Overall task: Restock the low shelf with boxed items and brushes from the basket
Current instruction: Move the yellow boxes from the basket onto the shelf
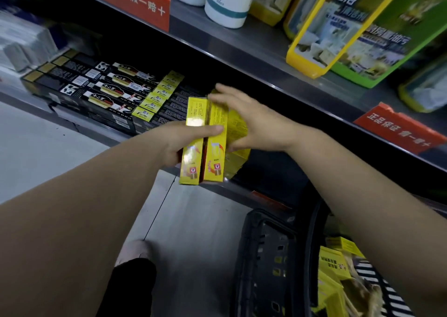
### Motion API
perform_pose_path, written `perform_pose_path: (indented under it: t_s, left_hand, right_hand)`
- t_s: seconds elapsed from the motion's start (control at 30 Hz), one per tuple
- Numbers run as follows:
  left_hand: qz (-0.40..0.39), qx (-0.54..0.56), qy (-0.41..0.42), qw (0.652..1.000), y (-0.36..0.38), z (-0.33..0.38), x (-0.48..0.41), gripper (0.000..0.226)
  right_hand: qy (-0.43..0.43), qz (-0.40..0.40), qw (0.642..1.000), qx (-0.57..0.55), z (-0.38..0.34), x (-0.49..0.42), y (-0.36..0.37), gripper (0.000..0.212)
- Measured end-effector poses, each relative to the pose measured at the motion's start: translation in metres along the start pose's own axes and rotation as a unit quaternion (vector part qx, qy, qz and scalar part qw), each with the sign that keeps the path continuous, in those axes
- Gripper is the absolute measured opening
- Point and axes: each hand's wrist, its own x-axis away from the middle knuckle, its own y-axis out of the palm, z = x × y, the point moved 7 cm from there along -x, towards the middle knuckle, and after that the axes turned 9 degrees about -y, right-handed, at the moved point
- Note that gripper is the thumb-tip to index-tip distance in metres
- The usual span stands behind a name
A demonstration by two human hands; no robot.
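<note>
Over the front edge of the low shelf point(150, 140), both hands hold long yellow boxes point(214, 147) side by side. My left hand point(179, 140) grips the left box from its left side, thumb across the top of the boxes. My right hand point(251, 120) holds the right-hand boxes, fingers stretched over their far ends and thumb underneath. On the floor at lower right stands a black basket point(263, 263) with more yellow packages point(338, 266) inside. Part of its contents is hidden by my right forearm.
Black boxed items point(101, 91) and small yellow-labelled boxes point(157, 96) lie in rows on the low shelf to the left. The shelf above carries white bottles point(227, 2), yellow-green cleaner packs point(350, 31) and red price tags point(396, 128). My foot point(135, 251) stands on the grey tiled floor.
</note>
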Motion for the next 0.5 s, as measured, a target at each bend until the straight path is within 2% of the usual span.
perform_pose_path:
  t_s: [0.1, 0.17, 0.23, 0.3, 0.4, 0.5]
  left_hand:
    - [-0.041, -0.017, -0.002, 0.999, 0.011, 0.0, 0.015, 0.061]
    - [-0.047, -0.025, -0.022, 0.998, 0.016, -0.003, 0.024, 0.067]
    - [-0.006, -0.036, -0.049, 0.998, 0.013, -0.008, 0.031, 0.085]
    - [0.096, -0.02, -0.059, 0.994, -0.004, -0.011, 0.036, 0.094]
    - [0.214, 0.128, -0.034, 0.968, -0.035, -0.01, 0.044, 0.075]
    - [0.24, 0.211, -0.018, 0.947, -0.044, -0.01, 0.053, 0.056]
  right_hand:
    - [-0.012, 0.042, 0.999, 0.004, -0.02, 0.015, -0.01, 0.076]
    - [-0.011, 0.053, 0.998, 0.018, -0.026, 0.025, -0.014, 0.07]
    - [0.01, 0.033, 0.997, 0.066, -0.021, 0.034, -0.012, 0.07]
    - [0.072, 0.006, 0.993, 0.088, -0.006, 0.046, -0.005, 0.064]
    - [0.205, 0.012, 0.975, 0.088, 0.019, 0.063, 0.004, 0.062]
    - [0.294, 0.039, 0.952, 0.073, 0.031, 0.061, 0.013, 0.069]
